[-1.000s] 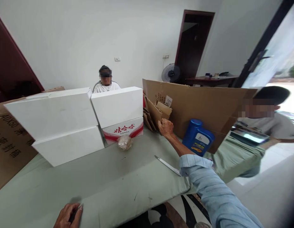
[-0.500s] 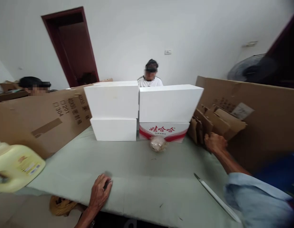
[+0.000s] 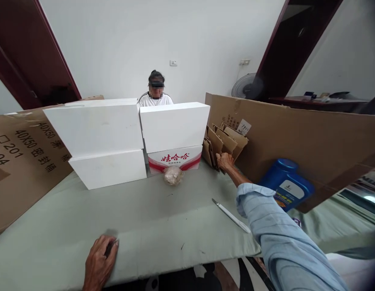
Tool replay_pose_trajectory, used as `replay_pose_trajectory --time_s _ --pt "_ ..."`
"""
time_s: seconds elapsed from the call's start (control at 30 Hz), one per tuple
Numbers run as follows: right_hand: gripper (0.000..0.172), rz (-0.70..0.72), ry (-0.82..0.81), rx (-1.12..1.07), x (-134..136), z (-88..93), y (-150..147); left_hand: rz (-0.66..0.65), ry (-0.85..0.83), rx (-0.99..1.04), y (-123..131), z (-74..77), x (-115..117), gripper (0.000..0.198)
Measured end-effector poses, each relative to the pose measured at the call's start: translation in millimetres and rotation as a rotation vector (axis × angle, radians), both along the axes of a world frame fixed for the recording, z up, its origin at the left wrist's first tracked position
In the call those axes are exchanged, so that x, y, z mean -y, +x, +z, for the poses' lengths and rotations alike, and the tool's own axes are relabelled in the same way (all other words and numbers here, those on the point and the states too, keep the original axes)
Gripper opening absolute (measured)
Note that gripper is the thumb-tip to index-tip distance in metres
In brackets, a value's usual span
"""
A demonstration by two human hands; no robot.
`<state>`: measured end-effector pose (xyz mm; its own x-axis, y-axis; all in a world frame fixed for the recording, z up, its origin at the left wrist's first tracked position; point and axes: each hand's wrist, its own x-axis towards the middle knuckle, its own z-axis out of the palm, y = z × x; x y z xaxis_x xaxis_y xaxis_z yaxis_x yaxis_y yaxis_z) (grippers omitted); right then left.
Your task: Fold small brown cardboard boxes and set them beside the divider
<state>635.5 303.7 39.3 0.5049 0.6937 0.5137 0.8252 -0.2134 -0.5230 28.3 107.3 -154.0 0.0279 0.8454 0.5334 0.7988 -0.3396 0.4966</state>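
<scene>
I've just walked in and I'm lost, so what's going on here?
Someone's right hand is on the folded cardboard pieces beside the stacked white boxes; its grip isn't clear. The left hand rests curled on the green tablecloth. A white-handled knife lies near the right sleeve, a plastic-wrapped bundle before the lettered carton, and another person is behind the boxes.

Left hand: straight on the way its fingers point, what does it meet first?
The left hand would probably cross the green cloth and meet the lower-left white box, near its right end. Exact line is unsure, as the fingers are curled.
</scene>
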Motion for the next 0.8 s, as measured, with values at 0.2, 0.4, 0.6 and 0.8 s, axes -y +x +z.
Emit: replay_pose_trajectory --time_s 0.2,0.4,0.6,0.8 --pt "0.02 -0.022 -0.155 -0.12 14 1.2 -3 0.009 0.002 -0.017 5 9.2 4 0.032" --pt "0.023 0.064 -0.096 -0.165 47 -12.4 -42 0.017 0.014 -0.034 4 9.1 4 0.028" --pt "0.038 0.353 -0.31 -0.395 21 -60.7 -138 0.021 0.007 -0.019 5 11.7 2 0.026" --pt "0.033 0.365 -0.456 -0.636 -1 -75.2 -200 0.022 -0.049 0.146 12 16.4 1 0.021"
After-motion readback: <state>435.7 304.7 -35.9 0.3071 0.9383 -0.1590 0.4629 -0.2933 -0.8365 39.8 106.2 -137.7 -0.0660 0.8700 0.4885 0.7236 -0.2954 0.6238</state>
